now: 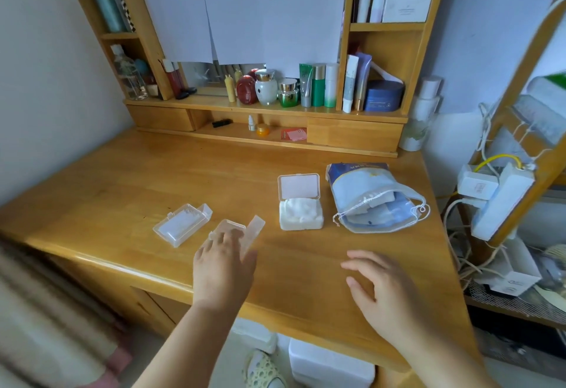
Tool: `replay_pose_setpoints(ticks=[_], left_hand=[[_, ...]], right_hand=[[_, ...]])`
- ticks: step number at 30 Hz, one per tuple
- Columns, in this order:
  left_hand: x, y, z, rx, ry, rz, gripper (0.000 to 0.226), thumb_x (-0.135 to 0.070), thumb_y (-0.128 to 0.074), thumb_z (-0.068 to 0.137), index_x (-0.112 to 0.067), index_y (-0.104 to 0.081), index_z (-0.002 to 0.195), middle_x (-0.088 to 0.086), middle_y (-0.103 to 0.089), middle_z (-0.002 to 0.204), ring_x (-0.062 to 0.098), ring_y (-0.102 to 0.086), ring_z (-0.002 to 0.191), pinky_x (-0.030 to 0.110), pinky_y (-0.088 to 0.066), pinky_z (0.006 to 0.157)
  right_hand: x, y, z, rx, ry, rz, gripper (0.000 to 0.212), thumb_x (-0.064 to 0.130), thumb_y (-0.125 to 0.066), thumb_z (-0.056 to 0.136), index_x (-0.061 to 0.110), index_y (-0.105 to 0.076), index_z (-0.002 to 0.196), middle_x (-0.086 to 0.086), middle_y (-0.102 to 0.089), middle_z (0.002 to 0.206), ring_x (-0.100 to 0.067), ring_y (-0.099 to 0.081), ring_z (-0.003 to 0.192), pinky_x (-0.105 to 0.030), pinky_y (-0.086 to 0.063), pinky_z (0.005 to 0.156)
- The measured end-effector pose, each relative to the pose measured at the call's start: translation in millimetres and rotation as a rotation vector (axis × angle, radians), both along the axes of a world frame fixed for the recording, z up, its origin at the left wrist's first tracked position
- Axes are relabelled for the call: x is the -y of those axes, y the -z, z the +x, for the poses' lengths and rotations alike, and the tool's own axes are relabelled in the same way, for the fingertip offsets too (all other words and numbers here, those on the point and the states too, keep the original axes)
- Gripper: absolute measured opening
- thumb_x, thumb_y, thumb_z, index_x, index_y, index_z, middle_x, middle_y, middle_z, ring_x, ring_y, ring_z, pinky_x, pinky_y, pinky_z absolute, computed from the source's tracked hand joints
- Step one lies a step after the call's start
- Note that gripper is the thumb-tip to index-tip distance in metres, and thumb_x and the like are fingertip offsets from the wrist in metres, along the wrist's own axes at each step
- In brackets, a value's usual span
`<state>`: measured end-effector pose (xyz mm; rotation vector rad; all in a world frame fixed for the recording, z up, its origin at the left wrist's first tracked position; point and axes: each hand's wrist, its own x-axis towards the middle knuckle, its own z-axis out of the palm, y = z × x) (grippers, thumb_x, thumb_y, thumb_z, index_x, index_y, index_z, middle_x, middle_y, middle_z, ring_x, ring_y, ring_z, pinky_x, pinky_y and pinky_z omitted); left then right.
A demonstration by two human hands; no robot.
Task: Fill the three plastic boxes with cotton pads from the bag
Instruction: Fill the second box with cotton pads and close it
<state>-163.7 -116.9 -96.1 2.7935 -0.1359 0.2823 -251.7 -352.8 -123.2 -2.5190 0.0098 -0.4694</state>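
Three clear plastic boxes lie on the wooden desk (128, 179). The left box (182, 224) looks empty, its lid ajar. The middle box (245, 232) is partly under my left hand (225, 263), whose straight fingers touch it. The right box (300, 217) stands with its lid up and white cotton pads filling it. Beside it on the right lies the blue drawstring bag (375, 200), mouth open toward me, with pads inside. My right hand (381, 288) hovers low over the desk near the front edge, fingers relaxed, holding nothing.
Cosmetic bottles and jars (294, 89) line the shelf at the back. A red packet (293, 134) lies in the lower shelf slot. Power strips and cables (490, 191) hang on a rack beyond the desk's right edge.
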Motion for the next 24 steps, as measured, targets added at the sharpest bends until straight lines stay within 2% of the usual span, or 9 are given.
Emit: replay_pose_setpoints(ticks=[3, 6, 10, 14, 17, 19, 22, 24], left_hand=[[-7.9, 1.6, -9.0, 0.095, 0.063, -0.201, 0.005, -0.021, -0.059, 0.089, -0.018, -0.06, 0.093, -0.004, -0.066, 0.09, 0.024, -0.062, 0.078, 0.034, -0.045, 0.066], [4.9, 2.2, -31.2, 0.248, 0.285, -0.235, 0.013, -0.009, -0.07, 0.08, -0.018, -0.061, 0.084, -0.007, -0.063, 0.082, 0.02, -0.06, 0.068, 0.034, -0.046, 0.055], [43.1, 15.2, -48.6, 0.263, 0.573, -0.22, 0.019, -0.004, -0.071, 0.074, -0.02, -0.064, 0.082, -0.011, -0.063, 0.087, 0.011, -0.055, 0.088, 0.028, -0.05, 0.06], [67.9, 32.7, -46.2, 0.213, 0.78, -0.196, 0.009, -0.012, -0.058, 0.079, -0.015, -0.066, 0.076, -0.006, -0.065, 0.085, 0.015, -0.058, 0.093, 0.03, -0.052, 0.068], [70.9, 39.3, -38.3, 0.153, 0.788, -0.261, 0.016, -0.03, -0.06, 0.081, -0.017, -0.068, 0.076, -0.009, -0.065, 0.088, 0.01, -0.054, 0.098, 0.028, -0.049, 0.076], [68.8, 39.6, -36.2, 0.134, 0.794, -0.216, 0.021, -0.038, -0.061, 0.08, -0.019, -0.07, 0.081, -0.011, -0.065, 0.093, 0.01, -0.054, 0.103, 0.028, -0.051, 0.079], [65.7, 32.8, -38.6, 0.258, 0.798, -0.171, 0.027, -0.04, -0.06, 0.083, -0.016, -0.071, 0.089, -0.006, -0.066, 0.098, 0.017, -0.058, 0.103, 0.032, -0.051, 0.084], [67.8, 16.8, -35.7, 0.378, 0.743, -0.263, 0.023, -0.033, -0.059, 0.087, -0.014, -0.07, 0.093, -0.003, -0.063, 0.098, 0.017, -0.058, 0.097, 0.03, -0.046, 0.084]], right_hand=[[-0.1, -3.9, -4.4, -0.024, -0.002, 0.035, 0.021, 0.016, -0.068, 0.083, 0.025, -0.071, 0.102, 0.015, -0.06, 0.115, -0.008, -0.054, 0.109, -0.023, -0.043, 0.089], [8.4, -9.1, -15.5, -0.026, 0.018, 0.048, 0.018, 0.017, -0.067, 0.084, 0.024, -0.071, 0.1, 0.017, -0.059, 0.116, -0.007, -0.054, 0.109, -0.025, -0.045, 0.09], [26.3, -11.4, -21.9, -0.061, 0.077, 0.057, 0.019, 0.022, -0.062, 0.088, 0.027, -0.068, 0.105, 0.02, -0.055, 0.12, 0.0, -0.049, 0.113, -0.018, -0.04, 0.091], [41.3, -9.8, -20.1, -0.059, 0.121, 0.073, 0.02, 0.022, -0.06, 0.09, 0.027, -0.067, 0.107, 0.018, -0.056, 0.122, -0.001, -0.048, 0.117, -0.018, -0.039, 0.095], [48.4, -6.8, -16.4, -0.076, 0.114, 0.068, 0.02, 0.024, -0.059, 0.09, 0.028, -0.066, 0.108, 0.019, -0.055, 0.123, 0.0, -0.047, 0.117, -0.018, -0.039, 0.096], [51.4, -4.7, -10.6, -0.072, 0.106, 0.072, 0.02, 0.024, -0.059, 0.09, 0.029, -0.066, 0.109, 0.019, -0.056, 0.122, 0.001, -0.048, 0.117, -0.018, -0.039, 0.097], [55.3, -6.3, 6.0, -0.036, 0.121, 0.114, 0.021, 0.021, -0.06, 0.09, 0.027, -0.067, 0.109, 0.019, -0.058, 0.119, 0.002, -0.051, 0.112, -0.011, -0.037, 0.092], [57.2, -11.1, 21.9, 0.018, 0.158, 0.122, 0.023, 0.016, -0.06, 0.089, 0.022, -0.068, 0.11, 0.013, -0.062, 0.117, -0.001, -0.054, 0.109, -0.007, -0.033, 0.09]])
